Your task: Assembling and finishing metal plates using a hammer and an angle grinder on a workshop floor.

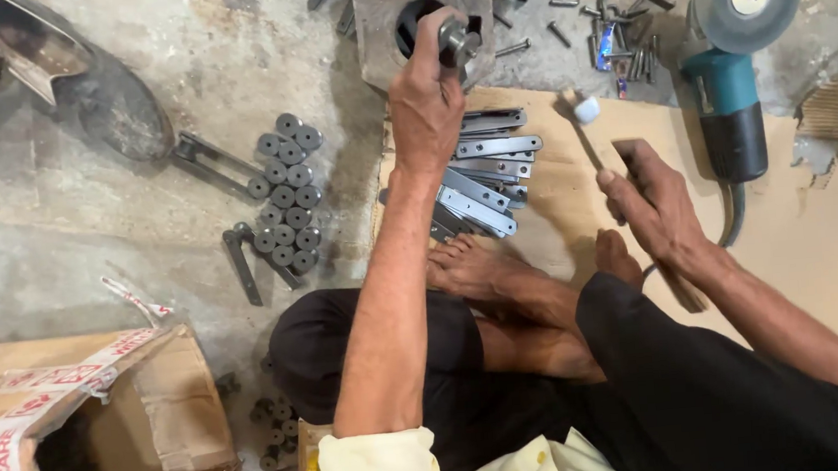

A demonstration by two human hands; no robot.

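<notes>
I see a small metal cylinder part pinched in my left hand, held right over the dark round hole of a heavy hexagonal steel block that stands on the concrete floor. The left grip is closed on that part, fingers curled around it. My right hand is closed around the wooden handle of a hammer, whose small pale head sits up and to the right of the block, well apart from the part.

Just below the left hand lies a fan of flat metal strips with holes, resting on a sheet of plywood board that covers the floor to the right. My bare feet touch the board beneath the strips.

Left of the strips, rows of dark round rollers are set out on the floor. At upper right lies a teal angle grinder with a grey disc, beside scattered bolts.

At lower left stands an open brown cardboard box, edged with white tape printed in red.
</notes>
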